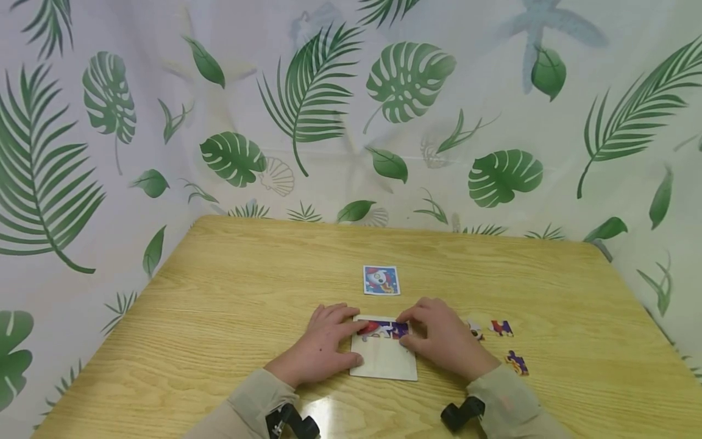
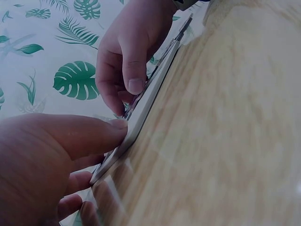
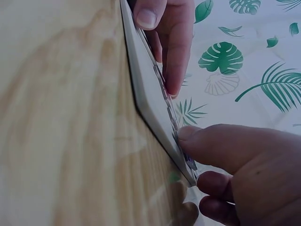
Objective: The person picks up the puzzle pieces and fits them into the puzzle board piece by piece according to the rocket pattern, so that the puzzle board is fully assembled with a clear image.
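Puzzle board, pale wooden rectangular tray [image 1: 384, 360], lies flat on the light wood-grain table [image 1: 219, 317], near the front edge, centred between both hands. Top row of the tray carries fitted red, white and purple puzzle pieces [image 1: 384, 329]; lower part of the tray is bare.

Left hand [image 1: 323, 347] rests on the table at the tray's left edge, thumb [image 2: 94, 134] pressed against that edge, index finger reaching onto the fitted pieces. Fingers mostly straight, not wrapped round anything.

Right hand [image 1: 444, 338] sits at the tray's right edge, fingertips [image 1: 403, 317] bent down onto the top row, thumb [image 3: 211, 143] against the tray's side. Whether it pinches a piece or only presses: cannot tell.

Small picture card with a red, white and blue figure [image 1: 381, 280] lies flat just behind the tray, apart from it. Three loose purple, red and white jigsaw pieces [image 1: 501, 328] lie on the table right of the right hand, apart from the tray. White curtain with green leaf print [image 1: 351, 110] surrounds the table.
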{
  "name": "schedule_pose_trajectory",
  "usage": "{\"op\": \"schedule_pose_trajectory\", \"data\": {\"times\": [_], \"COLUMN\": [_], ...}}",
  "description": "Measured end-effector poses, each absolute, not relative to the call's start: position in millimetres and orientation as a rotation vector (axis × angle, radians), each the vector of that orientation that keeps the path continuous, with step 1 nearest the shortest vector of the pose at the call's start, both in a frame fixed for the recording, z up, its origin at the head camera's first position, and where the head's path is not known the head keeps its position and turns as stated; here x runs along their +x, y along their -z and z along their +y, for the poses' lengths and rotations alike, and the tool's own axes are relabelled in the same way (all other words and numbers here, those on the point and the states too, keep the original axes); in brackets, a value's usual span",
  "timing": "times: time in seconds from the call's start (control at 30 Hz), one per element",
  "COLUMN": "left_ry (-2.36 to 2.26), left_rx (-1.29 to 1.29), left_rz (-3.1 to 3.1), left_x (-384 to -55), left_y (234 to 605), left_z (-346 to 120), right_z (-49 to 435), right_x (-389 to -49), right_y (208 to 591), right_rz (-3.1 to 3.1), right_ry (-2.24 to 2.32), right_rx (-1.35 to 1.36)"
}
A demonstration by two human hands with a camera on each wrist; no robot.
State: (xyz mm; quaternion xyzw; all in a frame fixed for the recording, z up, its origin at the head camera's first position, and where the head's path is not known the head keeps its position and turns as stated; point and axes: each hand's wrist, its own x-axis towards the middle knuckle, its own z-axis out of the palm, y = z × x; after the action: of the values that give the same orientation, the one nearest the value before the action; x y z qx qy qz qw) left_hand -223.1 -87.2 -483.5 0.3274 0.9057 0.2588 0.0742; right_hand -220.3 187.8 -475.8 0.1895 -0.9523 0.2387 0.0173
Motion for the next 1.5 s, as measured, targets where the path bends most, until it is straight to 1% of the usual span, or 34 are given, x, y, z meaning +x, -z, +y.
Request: {"op": "schedule_pose_trajectory", "data": {"times": [0.33, 1.2, 1.5], "left_ry": [-0.765, -0.793, -0.816], "left_rx": [0.995, 0.968, 0.962], "left_rz": [2.729, 2.727, 2.696], "left_x": [-222.2, -221.7, -223.8], "left_y": [482.4, 481.5, 480.5], "left_z": [-86.2, -88.7, -88.5], "right_z": [186.8, 186.0, 204.3], "right_x": [-218.6, -221.9, -223.6], "right_y": [475.1, 479.0, 471.5], "right_rz": [-2.943, -2.957, -2.991], "right_ry": [-0.685, -0.689, -0.803], "right_rx": [0.644, 0.636, 0.621]}}
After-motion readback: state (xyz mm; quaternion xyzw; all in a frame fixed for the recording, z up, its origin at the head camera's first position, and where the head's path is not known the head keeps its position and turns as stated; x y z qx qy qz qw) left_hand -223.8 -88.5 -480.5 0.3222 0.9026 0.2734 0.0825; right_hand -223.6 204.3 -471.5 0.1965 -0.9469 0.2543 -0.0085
